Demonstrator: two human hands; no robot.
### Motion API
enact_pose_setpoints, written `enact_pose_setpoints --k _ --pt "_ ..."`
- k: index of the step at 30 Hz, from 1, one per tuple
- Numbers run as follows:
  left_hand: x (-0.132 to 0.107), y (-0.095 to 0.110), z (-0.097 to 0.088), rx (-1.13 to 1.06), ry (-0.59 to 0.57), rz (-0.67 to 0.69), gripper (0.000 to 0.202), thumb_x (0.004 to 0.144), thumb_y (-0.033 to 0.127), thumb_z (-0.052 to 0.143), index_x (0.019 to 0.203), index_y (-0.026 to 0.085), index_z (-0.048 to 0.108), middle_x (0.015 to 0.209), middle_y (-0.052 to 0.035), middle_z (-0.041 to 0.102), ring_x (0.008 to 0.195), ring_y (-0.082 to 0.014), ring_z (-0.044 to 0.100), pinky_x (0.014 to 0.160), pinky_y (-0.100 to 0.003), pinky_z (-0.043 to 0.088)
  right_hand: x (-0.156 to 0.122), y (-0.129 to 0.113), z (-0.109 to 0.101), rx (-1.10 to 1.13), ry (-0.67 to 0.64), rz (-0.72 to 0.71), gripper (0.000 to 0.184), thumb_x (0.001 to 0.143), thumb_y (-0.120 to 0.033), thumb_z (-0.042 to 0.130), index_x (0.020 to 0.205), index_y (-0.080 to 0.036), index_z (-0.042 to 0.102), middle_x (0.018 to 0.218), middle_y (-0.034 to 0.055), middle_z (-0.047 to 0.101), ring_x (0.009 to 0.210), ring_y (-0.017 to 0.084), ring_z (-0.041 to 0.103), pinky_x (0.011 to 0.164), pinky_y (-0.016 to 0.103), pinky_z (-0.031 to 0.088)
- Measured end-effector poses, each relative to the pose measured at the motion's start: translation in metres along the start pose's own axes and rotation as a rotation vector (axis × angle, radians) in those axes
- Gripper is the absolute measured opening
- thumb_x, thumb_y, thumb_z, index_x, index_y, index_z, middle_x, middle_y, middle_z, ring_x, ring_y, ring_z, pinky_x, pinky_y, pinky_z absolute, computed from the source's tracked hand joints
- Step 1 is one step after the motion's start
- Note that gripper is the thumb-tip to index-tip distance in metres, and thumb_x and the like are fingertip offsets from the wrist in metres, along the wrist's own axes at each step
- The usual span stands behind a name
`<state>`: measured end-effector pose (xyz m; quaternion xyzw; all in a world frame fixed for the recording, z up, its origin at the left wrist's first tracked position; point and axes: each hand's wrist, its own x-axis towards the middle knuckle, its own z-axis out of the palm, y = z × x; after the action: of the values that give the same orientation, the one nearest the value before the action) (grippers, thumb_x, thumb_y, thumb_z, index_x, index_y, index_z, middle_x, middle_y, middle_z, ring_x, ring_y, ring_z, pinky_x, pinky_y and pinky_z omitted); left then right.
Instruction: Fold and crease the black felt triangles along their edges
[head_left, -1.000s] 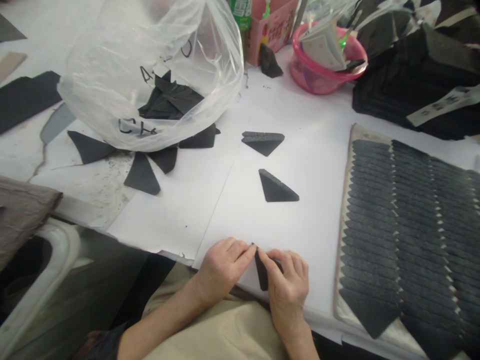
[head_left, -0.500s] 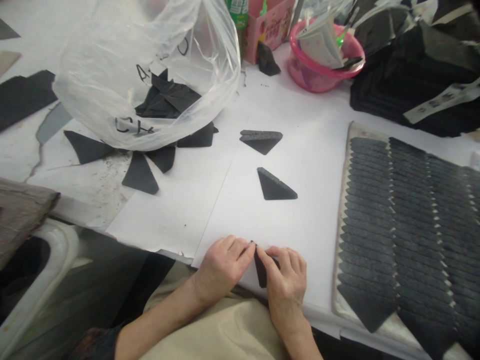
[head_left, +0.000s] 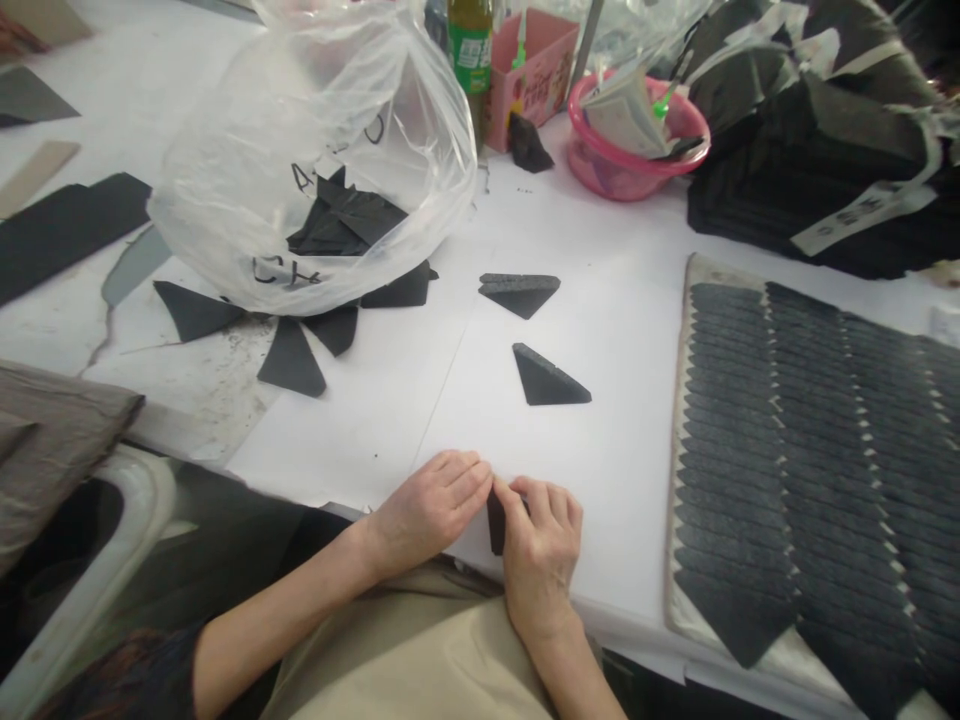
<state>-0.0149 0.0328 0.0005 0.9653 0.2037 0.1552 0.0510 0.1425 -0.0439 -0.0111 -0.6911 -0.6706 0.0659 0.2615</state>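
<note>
the small black piece is clamped by the right hand near the edge of the desk; the left hand is bunched at its tip (any grip there cannot be told). both hands have been edged forward, so work seems unfinished.

Broad table spread with white paper beyond the left hand and right hand, stained worn patch left of both, curved white chair-like frame farther left, dim space beneath the table, soft pale light ahead.
</note>
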Motion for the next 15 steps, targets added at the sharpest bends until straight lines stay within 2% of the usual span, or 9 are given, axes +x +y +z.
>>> enact_pose_setpoints --k 5,10,15 --pt "0.001 0.003 -0.002 0.022 -0.018 -0.042 0.022 0.09 0.009 0.052 0.111 0.008 0.06 0.111 -0.0142 0.067 0.109 -0.024 0.06 0.092 -0.039 0.052 0.0 0.005 -0.015 0.005 -0.04 -0.026 0.02 0.096 -0.016 0.05 0.106 -0.024 0.066 0.091 0.002 0.067 0.088 0.018 0.056 0.097 0.04 0.035" --pt "0.0 0.005 -0.004 0.051 -0.032 -0.044 0.027 0.091 0.01 0.052 0.117 0.01 0.058 0.115 -0.0136 0.066 0.111 -0.0248 0.06 0.092 -0.04 0.051 -0.005 0.022 -0.022 0.055 -0.046 -0.102 0.017 0.095 -0.018 0.052 0.103 -0.023 0.066 0.089 0.0021 0.066 0.088 0.018 0.055 0.086 0.036 0.039" --pt "-0.002 0.008 -0.006 0.12 -0.053 -0.027 0.029 0.092 0.012 0.051 0.12 0.009 0.058 0.12 -0.0141 0.064 0.112 -0.0265 0.058 0.094 -0.041 0.049 -0.011 0.03 -0.02 0.073 -0.06 -0.149 0.021 0.096 -0.016 0.051 0.109 -0.023 0.065 0.094 0.0039 0.064 0.089 0.018 0.054 0.085 0.036 0.04"
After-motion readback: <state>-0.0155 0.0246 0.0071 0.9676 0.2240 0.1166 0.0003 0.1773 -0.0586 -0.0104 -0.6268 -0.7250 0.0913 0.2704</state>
